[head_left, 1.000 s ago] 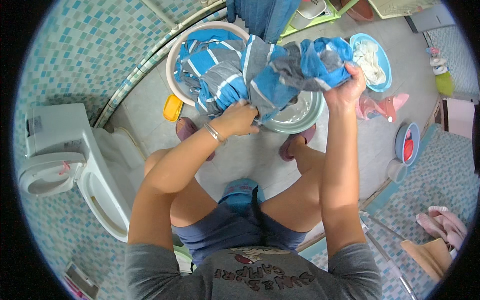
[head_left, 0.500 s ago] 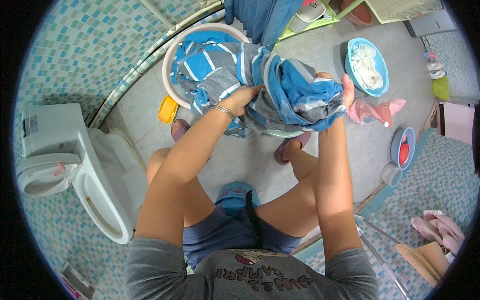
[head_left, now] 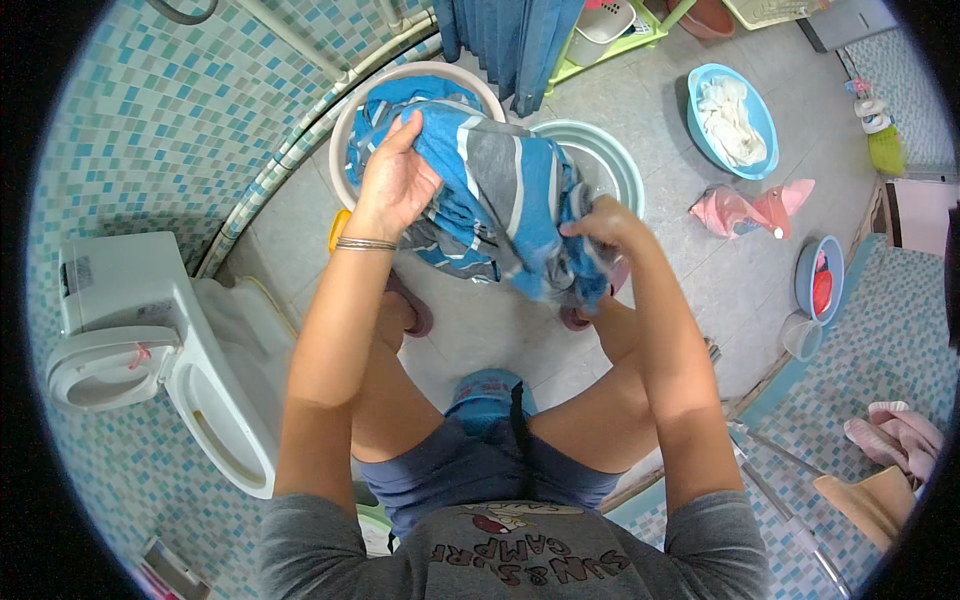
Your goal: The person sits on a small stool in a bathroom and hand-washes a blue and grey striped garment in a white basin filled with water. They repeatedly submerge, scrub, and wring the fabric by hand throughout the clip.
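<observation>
A large cloth (head_left: 490,170) with blue, grey and white stripes lies bunched in a pale pink basin (head_left: 340,130) and stretches right, over the near rim of a pale green basin (head_left: 632,165). My left hand (head_left: 395,185), with bracelets at its wrist, holds the cloth's left part; its palm shows, the thumb points up, and the fingers are partly hidden by fabric. My right hand (head_left: 608,228) is closed on the gathered right end, slightly blurred. Below it a loose fold hangs near my right knee. The pale green basin's inside is now partly visible.
A blue basin (head_left: 768,140) with white cloth stands at the right, beside a pink plastic bag (head_left: 745,212). Farther right is a small blue basin (head_left: 834,270) with red items. A toilet (head_left: 215,420) stands left, a blue curtain (head_left: 505,50) at the back.
My right hand has come down and left, bringing the cloth's right end toward me and uncovering the pale green basin. My left hand has moved left and turned palm-side into view.
</observation>
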The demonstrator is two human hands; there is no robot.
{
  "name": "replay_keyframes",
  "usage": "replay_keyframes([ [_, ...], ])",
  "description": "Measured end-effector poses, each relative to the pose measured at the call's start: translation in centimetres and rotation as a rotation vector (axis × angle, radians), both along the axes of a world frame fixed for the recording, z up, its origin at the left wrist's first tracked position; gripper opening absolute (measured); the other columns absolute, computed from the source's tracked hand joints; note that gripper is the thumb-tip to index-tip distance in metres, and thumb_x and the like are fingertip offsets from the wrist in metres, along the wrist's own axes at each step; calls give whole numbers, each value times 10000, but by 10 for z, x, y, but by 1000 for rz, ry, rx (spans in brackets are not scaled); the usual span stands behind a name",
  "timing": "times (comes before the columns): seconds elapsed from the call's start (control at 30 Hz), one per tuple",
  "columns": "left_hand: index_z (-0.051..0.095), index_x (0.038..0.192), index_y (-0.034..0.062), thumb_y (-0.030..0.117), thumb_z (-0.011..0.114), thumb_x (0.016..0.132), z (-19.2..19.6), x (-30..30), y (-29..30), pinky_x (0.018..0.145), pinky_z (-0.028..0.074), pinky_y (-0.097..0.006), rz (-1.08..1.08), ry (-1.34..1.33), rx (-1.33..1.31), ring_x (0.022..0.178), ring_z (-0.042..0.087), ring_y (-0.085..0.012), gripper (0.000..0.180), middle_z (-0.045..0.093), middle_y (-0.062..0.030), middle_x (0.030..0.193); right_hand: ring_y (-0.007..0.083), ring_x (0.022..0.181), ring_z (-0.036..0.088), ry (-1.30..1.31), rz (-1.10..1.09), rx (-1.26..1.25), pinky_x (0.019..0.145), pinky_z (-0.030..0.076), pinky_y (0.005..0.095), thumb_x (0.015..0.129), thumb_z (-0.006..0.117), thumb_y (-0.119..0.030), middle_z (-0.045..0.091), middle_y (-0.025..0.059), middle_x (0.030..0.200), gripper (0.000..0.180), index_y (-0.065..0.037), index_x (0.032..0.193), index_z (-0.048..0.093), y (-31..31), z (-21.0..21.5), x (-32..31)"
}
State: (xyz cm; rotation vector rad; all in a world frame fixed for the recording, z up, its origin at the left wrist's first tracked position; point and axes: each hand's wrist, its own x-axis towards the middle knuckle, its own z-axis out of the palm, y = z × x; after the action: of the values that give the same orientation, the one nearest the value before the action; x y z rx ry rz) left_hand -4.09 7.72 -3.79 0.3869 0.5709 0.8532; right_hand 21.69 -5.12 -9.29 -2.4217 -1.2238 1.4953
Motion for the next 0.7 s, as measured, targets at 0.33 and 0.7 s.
replay_keyframes([
  [0.33, 277, 1309, -31, 336, 648, 833, -9, -5, -1, 963, 430, -385, -31, 866, 671, 1114, 529, -314, 706, 475, -220, 1252, 317, 1032, 559, 1033, -1007, 393, 958, 401, 475, 930, 483, -294, 580, 190, 1129, 361, 17, 1109, 520, 14, 43, 2],
  [0.7, 643, 960, 7, 139, 471, 836, -20, 21, -5, 751, 490, -349, -261, 790, 671, 806, 606, -254, 250, 642, -134, 872, 342, 1101, 522, 1203, -1387, 401, 1003, 352, 518, 885, 497, -476, 541, 188, 1203, 519, -22, 1133, 535, 27, 51, -28],
])
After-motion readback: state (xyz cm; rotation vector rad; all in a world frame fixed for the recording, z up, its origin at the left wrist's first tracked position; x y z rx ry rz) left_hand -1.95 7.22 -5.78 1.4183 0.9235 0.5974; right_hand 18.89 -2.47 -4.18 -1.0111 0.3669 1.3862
